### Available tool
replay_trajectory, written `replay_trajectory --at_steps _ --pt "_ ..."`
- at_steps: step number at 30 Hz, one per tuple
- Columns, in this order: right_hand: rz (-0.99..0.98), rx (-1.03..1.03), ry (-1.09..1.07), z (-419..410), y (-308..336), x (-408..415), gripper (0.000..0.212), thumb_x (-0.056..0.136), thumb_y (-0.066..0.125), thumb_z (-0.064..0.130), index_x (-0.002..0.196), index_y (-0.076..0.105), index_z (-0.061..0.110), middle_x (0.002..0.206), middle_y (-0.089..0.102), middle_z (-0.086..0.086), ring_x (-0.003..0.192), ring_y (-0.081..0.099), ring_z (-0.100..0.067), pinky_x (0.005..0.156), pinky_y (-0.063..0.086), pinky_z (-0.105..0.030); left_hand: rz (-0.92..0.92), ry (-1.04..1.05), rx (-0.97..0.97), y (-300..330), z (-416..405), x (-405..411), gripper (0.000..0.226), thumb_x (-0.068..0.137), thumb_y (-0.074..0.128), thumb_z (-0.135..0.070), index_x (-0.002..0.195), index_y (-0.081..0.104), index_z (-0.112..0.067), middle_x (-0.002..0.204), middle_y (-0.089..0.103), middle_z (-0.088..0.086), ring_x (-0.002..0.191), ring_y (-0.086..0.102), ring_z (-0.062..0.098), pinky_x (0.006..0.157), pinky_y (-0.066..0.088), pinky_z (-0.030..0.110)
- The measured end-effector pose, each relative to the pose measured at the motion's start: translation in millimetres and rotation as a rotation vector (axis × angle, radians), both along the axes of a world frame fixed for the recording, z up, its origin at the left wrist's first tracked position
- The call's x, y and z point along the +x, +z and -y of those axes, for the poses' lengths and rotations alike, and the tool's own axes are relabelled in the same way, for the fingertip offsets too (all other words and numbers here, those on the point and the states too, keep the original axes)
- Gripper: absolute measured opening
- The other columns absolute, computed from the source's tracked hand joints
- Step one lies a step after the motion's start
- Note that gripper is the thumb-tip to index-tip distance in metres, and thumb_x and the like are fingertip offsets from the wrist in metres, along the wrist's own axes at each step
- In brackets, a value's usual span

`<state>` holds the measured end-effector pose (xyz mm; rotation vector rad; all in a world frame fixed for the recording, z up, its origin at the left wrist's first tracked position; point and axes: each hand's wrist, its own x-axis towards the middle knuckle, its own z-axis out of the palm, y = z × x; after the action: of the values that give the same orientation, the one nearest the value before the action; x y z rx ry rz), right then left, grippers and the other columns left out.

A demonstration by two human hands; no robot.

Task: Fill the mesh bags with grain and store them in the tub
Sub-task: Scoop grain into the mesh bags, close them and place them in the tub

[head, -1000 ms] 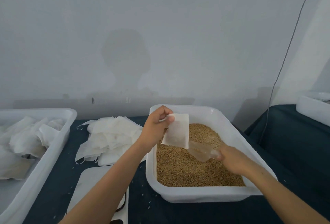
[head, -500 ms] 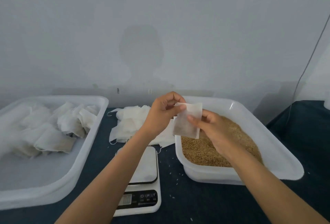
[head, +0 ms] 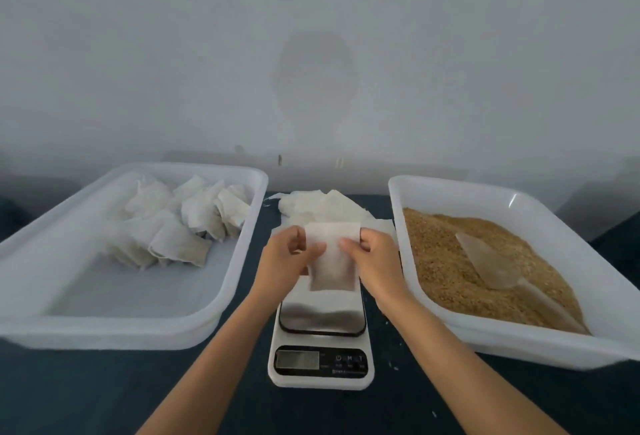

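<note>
The left hand (head: pixel 291 258) and the right hand (head: pixel 372 256) each pinch the top of 1 mesh bag (head: pixel 332 261), holding it above the scale (head: pixel 322 341), between the tub (head: pixel 138 323) and the grain tray (head: pixel 540 341).

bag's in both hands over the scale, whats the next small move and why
Probably lower the mesh bag onto the scale platform and let go. Left hand and right hand pinch its upper corners directly above the platform, and grain shadows its bottom, so weighing looks next.

White kitchen scale (head: pixel 321 351) on dark tablecloth (head: pixel 86 393); grey wall (head: pixel 311 36) behind.
</note>
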<state>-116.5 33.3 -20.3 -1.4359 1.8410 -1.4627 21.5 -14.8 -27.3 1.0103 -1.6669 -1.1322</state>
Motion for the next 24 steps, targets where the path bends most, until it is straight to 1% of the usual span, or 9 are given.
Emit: replay_trajectory --at_steps 2,5,9,11,13,15,17,20,24 --pt "-0.065 0.05 -0.013 4.7 -12.6 8.1 0.022 0.091 0.059 0.017 0.077 0.061 0.001 0.074 0.061 -0.011 0.068 0.054 -0.016 0.06 0.04 -0.025 0.047 0.039 0.008 -10.4 0.9 5.4 0.028 0.084 0.068 -0.013 0.085 0.054 0.011 0.08 0.061 0.026 0.076 0.062 0.036 0.061 0.057 0.037" --pt "-0.123 0.086 -0.04 8.2 -28.8 11.3 0.023 0.092 0.059 0.019 0.079 0.061 0.0 0.078 0.062 -0.01 0.073 0.056 -0.019 0.062 0.039 -0.024 0.165 0.064 -0.018 -23.8 3.6 8.5 0.024 0.083 0.07 -0.016 0.084 0.059 0.005 0.08 0.065 0.019 0.074 0.063 0.031 0.068 0.053 0.041" --pt "-0.194 0.054 -0.077 4.9 -37.1 10.3 0.025 0.092 0.059 0.018 0.072 0.052 0.004 0.064 0.051 -0.001 0.059 0.044 -0.011 0.053 0.032 -0.019 0.192 0.032 -0.033 -30.3 8.2 9.0 0.02 0.084 0.07 -0.015 0.078 0.058 0.001 0.079 0.067 0.017 0.072 0.061 0.025 0.071 0.051 0.038" --pt "-0.205 0.035 -0.051 4.2 -37.3 8.8 0.022 0.092 0.058 0.017 0.08 0.054 -0.001 0.07 0.057 -0.01 0.064 0.048 -0.018 0.059 0.038 -0.025 0.201 0.011 -0.076 -30.1 11.6 8.4 0.017 0.084 0.069 -0.015 0.076 0.057 -0.007 0.074 0.065 0.008 0.069 0.059 0.015 0.065 0.047 0.024" --pt "-0.171 0.0 -0.01 3.2 -35.4 7.2 0.009 0.092 0.057 0.013 0.092 0.059 0.004 0.082 0.064 -0.006 0.076 0.058 -0.017 0.069 0.045 -0.029 0.198 -0.001 -0.115 -28.7 13.7 7.4 0.011 0.085 0.067 -0.016 0.083 0.056 -0.016 0.076 0.063 -0.005 0.069 0.056 0.006 0.06 0.042 0.009" --pt "-0.099 -0.05 0.011 1.1 -31.8 6.1 0.011 0.092 0.055 0.009 0.1 0.058 0.016 0.092 0.065 0.006 0.089 0.06 -0.007 0.076 0.046 -0.018 0.162 0.013 -0.139 -27.3 14.9 7.0 0.014 0.086 0.067 -0.016 0.095 0.056 -0.018 0.085 0.063 -0.01 0.076 0.057 0.0 0.065 0.043 0.005" --pt "-0.062 -0.092 0.014 0.6 -27.6 3.3 0.018 0.091 0.054 0.005 0.104 0.055 0.019 0.095 0.065 0.008 0.094 0.059 -0.002 0.08 0.042 -0.012 0.107 0.049 -0.156 -25.9 16.5 7.2 0.019 0.086 0.067 -0.014 0.1 0.054 -0.017 0.094 0.063 -0.009 0.087 0.058 0.0 0.074 0.045 0.008" --pt "-0.028 -0.125 -0.001 2.8 -23.3 -3.2 0.021 0.091 0.052 0.002 0.108 0.053 0.014 0.101 0.064 0.005 0.099 0.056 -0.004 0.084 0.037 -0.007 0.038 0.126 -0.158 -22.4 20.5 10.0 0.02 0.086 0.065 -0.009 0.102 0.053 -0.013 0.098 0.061 -0.009 0.095 0.056 0.006 0.073 0.041 0.005" --pt "0.097 -0.153 -0.001 1.7 -23.0 -11.2 0.019 0.093 0.048 -0.001 0.108 0.054 0.008 0.101 0.063 0.002 0.1 0.055 -0.006 0.085 0.039 -0.011 -0.008 0.18 -0.137 -20.9 25.0 13.3 0.016 0.089 0.06 -0.005 0.104 0.055 -0.006 0.098 0.06 -0.005 0.098 0.056 0.014 0.076 0.042 0.008"
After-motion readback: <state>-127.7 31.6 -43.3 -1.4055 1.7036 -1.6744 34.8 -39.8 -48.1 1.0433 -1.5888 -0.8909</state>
